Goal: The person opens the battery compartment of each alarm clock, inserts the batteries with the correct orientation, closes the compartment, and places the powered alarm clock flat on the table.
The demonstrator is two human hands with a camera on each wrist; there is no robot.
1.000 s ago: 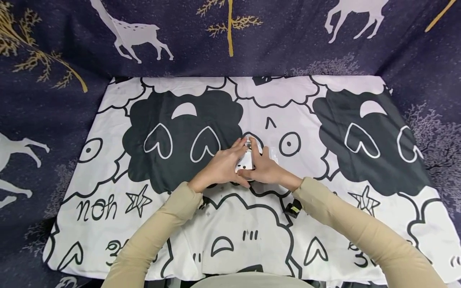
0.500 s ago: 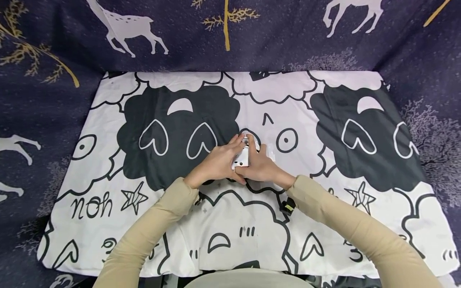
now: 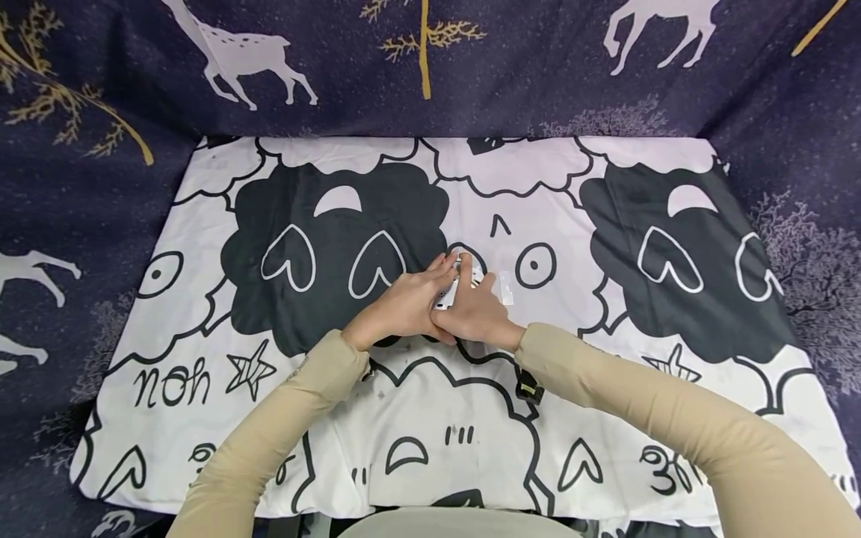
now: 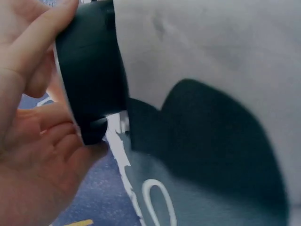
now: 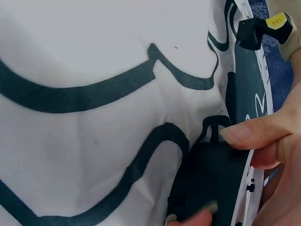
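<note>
A small device with a white top face (image 3: 444, 300) and black sides (image 4: 91, 61) stands on the patterned cloth, between both hands in the head view. My left hand (image 3: 403, 305) holds its left side, thumb and fingers spread along the edge in the left wrist view. From the right, my right hand (image 3: 474, 310) reaches over the top and grips it. In the right wrist view the thumb (image 5: 240, 134) lies at one end of the black side (image 5: 211, 174), and fingertips touch it lower down. Much of the white face is hidden under the right hand.
A clear plastic piece (image 3: 506, 288) lies just right of the right hand. The white cloth (image 3: 417, 418) with black sheep drawings covers the table. Dark curtains (image 3: 538, 67) with deer hang behind and at the sides. A black camera mount (image 3: 529, 387) sits under the right wrist.
My right hand has turned and slid left across the top of the device, covering more of its white face. The clear plastic piece shows more fully. My left hand stays almost in place.
</note>
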